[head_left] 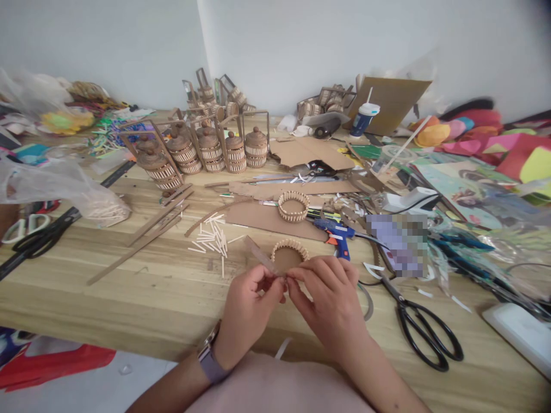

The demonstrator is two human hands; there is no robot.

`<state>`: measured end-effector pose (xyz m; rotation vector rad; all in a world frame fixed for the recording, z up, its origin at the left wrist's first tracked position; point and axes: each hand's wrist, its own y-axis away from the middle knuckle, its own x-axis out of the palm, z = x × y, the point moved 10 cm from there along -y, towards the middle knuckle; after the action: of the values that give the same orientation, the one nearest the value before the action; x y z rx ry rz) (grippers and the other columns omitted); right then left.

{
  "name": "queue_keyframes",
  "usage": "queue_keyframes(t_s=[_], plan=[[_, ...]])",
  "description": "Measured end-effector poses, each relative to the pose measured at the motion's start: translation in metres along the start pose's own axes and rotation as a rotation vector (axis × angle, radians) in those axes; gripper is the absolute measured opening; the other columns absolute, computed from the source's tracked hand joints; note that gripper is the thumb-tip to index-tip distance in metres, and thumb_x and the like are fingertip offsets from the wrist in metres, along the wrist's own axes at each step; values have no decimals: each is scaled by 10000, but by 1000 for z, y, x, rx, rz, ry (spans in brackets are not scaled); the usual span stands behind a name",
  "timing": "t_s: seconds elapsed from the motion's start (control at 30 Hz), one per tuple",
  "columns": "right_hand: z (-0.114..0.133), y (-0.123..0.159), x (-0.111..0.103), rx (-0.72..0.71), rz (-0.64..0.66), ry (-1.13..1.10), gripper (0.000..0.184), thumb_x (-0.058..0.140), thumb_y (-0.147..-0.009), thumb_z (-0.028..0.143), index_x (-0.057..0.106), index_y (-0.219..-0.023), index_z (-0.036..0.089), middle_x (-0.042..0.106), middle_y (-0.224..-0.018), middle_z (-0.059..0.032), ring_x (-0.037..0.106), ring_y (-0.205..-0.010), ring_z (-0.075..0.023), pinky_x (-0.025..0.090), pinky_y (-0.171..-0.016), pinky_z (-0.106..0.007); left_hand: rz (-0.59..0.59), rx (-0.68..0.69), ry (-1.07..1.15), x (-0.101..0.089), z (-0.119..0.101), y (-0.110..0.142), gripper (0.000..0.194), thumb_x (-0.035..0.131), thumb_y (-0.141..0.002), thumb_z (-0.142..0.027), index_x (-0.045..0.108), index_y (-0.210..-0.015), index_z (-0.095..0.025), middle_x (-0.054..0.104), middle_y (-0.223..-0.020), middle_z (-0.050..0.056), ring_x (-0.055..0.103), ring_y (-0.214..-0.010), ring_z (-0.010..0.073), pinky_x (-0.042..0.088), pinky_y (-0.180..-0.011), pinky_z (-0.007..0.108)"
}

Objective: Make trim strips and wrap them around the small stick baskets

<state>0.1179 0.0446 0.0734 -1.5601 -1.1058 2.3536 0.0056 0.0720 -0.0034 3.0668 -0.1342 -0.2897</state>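
A thin brown cardboard strip (259,253) slants up and left from between my hands near the table's front edge. My left hand (253,304) pinches it, fingers closed. Close beside, my right hand (329,292) has its fingertips pressed together at the strip's lower end, which the fingers partly hide. Just beyond the hands lies a round tray-like ring of short wooden sticks (297,246) with a brown base. A second such ring (293,206) sits farther back on a cardboard piece (262,219). Loose short sticks (213,236) lie in a pile to the left.
Several lidded stick-and-cardboard baskets (210,150) with tall handles stand at the back left. To the right are a blue glue gun (340,232) and black-handled scissors (424,327). A plastic bag of sticks (103,209) lies left; a lidded cup (365,119) stands behind.
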Motion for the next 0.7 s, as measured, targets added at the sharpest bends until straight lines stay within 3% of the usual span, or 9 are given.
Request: queue_keyframes(t_s=[0.23, 0.47, 0.7], plan=[[11, -2, 3, -167, 83, 140, 240, 484, -936, 152, 594, -734, 221, 646, -720, -23, 524, -756, -201, 308, -762, -377, 18, 76, -118, 0, -13, -1, 170, 544, -787, -218, 562, -619, -204, 635, -560, -26, 586, -534, 127, 416, -529, 207], [6, -2, 3, -148, 85, 14, 167, 514, -913, 135, 605, -784, 187, 641, -732, -38, 529, -783, -204, 324, -769, -372, 71, 39, -89, 3, -7, 0, 152, 543, -790, -217, 557, -640, -203, 636, -580, -29, 599, -560, 124, 426, -546, 199], [-7, -1, 7, -51, 88, -228, 143, 507, -917, 127, 589, -830, 205, 624, -761, -5, 532, -776, -169, 345, -756, -340, 124, -65, 80, 6, 2, -3, 115, 563, -776, -258, 585, -686, -190, 631, -593, -18, 620, -561, 136, 477, -554, 213]])
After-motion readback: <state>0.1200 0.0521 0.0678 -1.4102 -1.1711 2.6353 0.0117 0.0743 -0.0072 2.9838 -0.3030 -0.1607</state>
